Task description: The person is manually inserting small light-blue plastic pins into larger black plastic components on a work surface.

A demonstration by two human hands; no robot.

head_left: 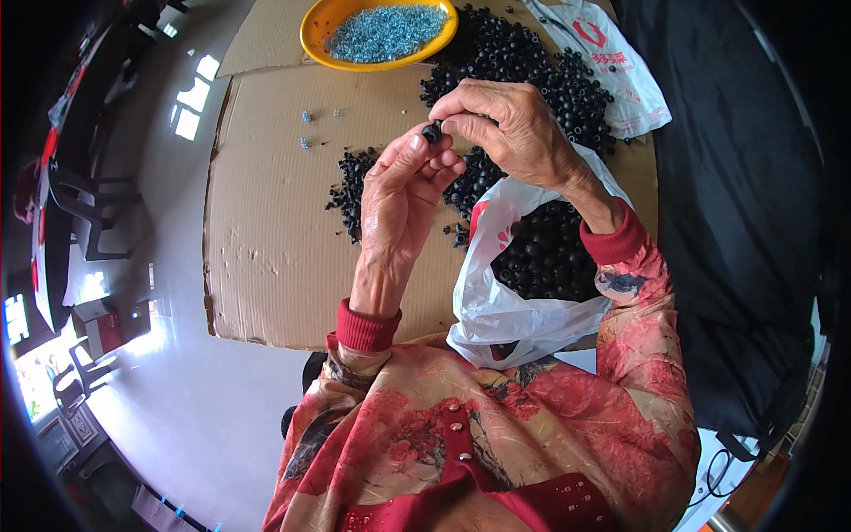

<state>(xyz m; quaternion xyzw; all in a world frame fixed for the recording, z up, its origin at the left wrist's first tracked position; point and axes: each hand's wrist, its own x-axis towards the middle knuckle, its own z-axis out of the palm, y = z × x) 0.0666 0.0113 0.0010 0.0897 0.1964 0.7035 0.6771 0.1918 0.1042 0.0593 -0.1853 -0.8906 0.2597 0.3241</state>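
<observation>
Over the cardboard, my left hand (394, 191) pinches a small round black plastic part (432, 133) between thumb and fingers. My right hand (514, 129) meets it from the right, its thumb and index finger pressed together beside the part. Whatever sits between those right fingertips is too small to make out. Below the hands lies a heap of tiny black pieces (348, 195). Near my right forearm an opened white plastic bag (479, 297) holds many rounded black parts (550, 253).
A yellow bowl (309, 43) full of tiny bluish, shiny pieces (386, 34) stands at the far edge. Beside it spreads a large pile of black parts (505, 53), with another white bag (634, 93) behind. Small bluish clusters (306, 116) rest on the cardboard (266, 239).
</observation>
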